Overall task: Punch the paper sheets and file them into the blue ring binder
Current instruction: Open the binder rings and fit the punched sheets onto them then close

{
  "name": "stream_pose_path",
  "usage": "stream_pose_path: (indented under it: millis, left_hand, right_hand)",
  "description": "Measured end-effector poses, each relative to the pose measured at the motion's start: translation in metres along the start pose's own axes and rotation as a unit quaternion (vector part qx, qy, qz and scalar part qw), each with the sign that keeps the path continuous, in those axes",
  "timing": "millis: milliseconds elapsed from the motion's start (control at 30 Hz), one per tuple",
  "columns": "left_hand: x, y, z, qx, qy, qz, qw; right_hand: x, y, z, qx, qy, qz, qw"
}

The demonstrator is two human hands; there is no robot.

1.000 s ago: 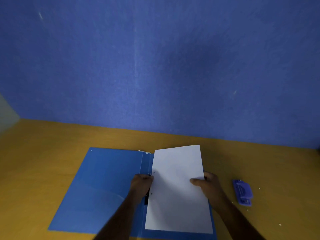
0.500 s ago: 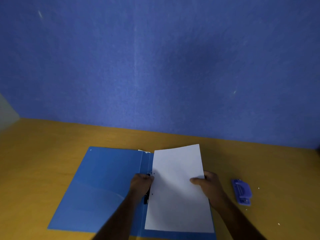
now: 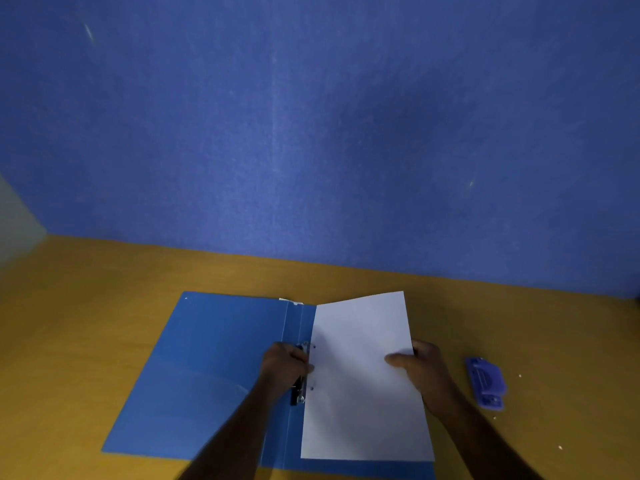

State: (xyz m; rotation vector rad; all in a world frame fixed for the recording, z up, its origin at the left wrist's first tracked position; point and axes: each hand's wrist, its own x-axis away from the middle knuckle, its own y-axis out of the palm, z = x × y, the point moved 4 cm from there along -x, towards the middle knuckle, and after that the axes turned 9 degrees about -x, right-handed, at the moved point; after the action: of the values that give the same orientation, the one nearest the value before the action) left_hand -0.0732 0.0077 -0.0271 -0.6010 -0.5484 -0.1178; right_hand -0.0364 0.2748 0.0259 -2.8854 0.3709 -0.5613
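The blue ring binder (image 3: 214, 368) lies open on the yellow table. White paper sheets (image 3: 363, 393) with two punched holes near their left edge lie over its right half, the far end lifted a little. My left hand (image 3: 285, 367) is closed at the metal ring mechanism (image 3: 300, 374) by the spine, touching the sheets' left edge. My right hand (image 3: 422, 370) pinches the sheets' right edge, thumb on top. Whether the rings pass through the holes is hidden by my left hand.
A blue hole punch (image 3: 486, 382) sits on the table right of the binder, with small white paper bits scattered around it. A blue wall (image 3: 311, 133) rises behind the table's far edge.
The sheets have slid slightly left toward the rings and the ring mechanism shows more beside my left hand. Both hands stay almost where they were.
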Motion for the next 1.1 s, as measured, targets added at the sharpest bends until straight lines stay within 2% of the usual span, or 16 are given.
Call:
stream_pose_path:
  millis: [200,433,733,867,933,1000,1067,1100]
  left_hand:
    - [-0.003,0.005,0.001,-0.054,0.022,0.017,0.998]
    - [-0.006,0.009,-0.004,-0.083,0.01,0.044,0.996]
    - [-0.021,0.017,-0.011,-0.153,0.017,0.07,0.986]
    - [-0.018,0.016,-0.005,-0.187,0.028,0.074,0.979]
    - [-0.013,0.014,-0.002,-0.208,0.033,0.078,0.974]
    - [-0.01,0.014,-0.001,-0.222,0.036,0.082,0.971]
    - [-0.009,0.013,-0.001,-0.231,0.04,0.087,0.968]
    - [-0.008,0.012,-0.001,-0.238,0.043,0.089,0.966]
  right_hand:
    - [-0.004,-0.004,0.011,0.048,0.022,0.013,0.999]
    - [-0.007,-0.006,0.036,0.075,0.067,0.026,0.995]
    - [-0.013,-0.001,0.054,0.128,0.068,0.065,0.987]
    - [-0.011,0.002,0.051,0.18,0.075,0.057,0.979]
    - [-0.01,0.001,0.05,0.222,0.068,0.057,0.971]
    - [-0.009,0.002,0.045,0.317,0.038,0.068,0.945]
    - [-0.007,0.008,0.038,0.41,-0.028,0.066,0.909]
    - [-0.007,0.014,0.035,0.418,-0.07,0.048,0.904]
